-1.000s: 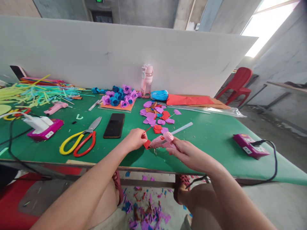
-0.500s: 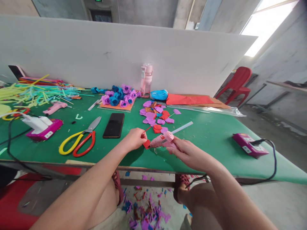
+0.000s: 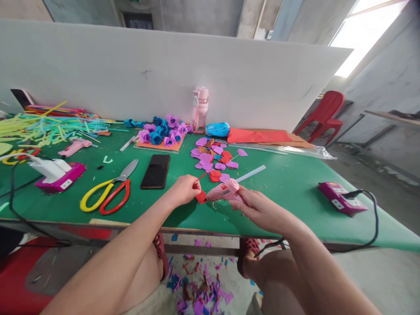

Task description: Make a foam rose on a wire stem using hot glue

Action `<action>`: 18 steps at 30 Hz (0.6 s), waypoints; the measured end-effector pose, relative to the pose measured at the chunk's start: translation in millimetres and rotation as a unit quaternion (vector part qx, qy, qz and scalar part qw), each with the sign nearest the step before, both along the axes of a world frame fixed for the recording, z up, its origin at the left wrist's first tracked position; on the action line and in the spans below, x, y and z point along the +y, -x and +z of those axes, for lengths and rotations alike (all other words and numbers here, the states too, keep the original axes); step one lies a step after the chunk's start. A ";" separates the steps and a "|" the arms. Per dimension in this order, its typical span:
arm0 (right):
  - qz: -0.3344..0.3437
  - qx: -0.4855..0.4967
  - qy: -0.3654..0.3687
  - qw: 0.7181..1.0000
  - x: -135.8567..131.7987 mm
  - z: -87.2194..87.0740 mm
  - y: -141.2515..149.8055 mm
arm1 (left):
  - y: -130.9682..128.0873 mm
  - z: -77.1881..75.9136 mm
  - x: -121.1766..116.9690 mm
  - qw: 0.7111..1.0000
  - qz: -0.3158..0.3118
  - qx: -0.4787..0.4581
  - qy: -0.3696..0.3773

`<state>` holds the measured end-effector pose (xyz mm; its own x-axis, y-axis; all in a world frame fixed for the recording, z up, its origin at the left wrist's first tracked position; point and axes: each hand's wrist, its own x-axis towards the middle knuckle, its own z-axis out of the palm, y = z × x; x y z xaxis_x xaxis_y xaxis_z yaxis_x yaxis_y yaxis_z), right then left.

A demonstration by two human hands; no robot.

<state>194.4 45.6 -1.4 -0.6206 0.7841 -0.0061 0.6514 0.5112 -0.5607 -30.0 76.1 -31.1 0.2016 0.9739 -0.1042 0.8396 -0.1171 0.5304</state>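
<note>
My left hand (image 3: 184,190) is closed in a pinch around a small red paper flower piece (image 3: 201,197), with a thin red strip sticking up from the fingers. Wrapped around the handle of a pink hot glue gun (image 3: 220,191) is my right hand (image 3: 257,205). The gun's nozzle points left, at or very near the edge of the red piece; I cannot tell whether they touch. A clear glue stick (image 3: 251,173) juts from its back. Just beyond lie purple petals (image 3: 205,158) and a folded red piece (image 3: 215,176).
Scissors (image 3: 124,175) and a black phone (image 3: 155,171) lie to the left. Purple and blue paper flowers (image 3: 164,131), a pink bottle (image 3: 201,107) and red paper (image 3: 259,135) line the back. Magenta power strips (image 3: 341,199) sit at both sides, trailing cables. Paper scraps (image 3: 203,288) litter the floor.
The glue gun has shifted very slightly right, its nozzle drawing a little away along the red piece. My left hand stays nearly still, pinching the same piece.
</note>
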 end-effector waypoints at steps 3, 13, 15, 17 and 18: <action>0.000 -0.001 -0.002 1.000 -0.5 1.3 -0.2 | 0.1 -0.2 0.3 1.000 -0.001 0.000 0.001; -0.001 0.000 -0.012 1.000 -0.4 3.7 -1.1 | 0.9 -2.1 1.5 1.000 -0.007 0.002 -0.001; -0.004 -0.009 -0.016 1.000 -0.6 3.9 -1.4 | 0.9 -1.9 1.5 1.000 -0.007 0.002 -0.002; -0.006 -0.015 -0.018 1.000 -0.7 3.9 -1.6 | 0.8 -2.0 1.7 1.000 -0.008 0.004 -0.004; -0.007 -0.017 -0.018 1.000 -0.6 3.8 -1.7 | 0.8 -2.1 1.8 1.000 -0.008 0.005 -0.004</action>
<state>196.0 45.0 2.4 -0.6096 0.7927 0.0013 0.6772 0.5216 -0.5189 -30.8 77.8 -33.2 0.2164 0.9713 -0.0985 0.8428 -0.1349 0.5211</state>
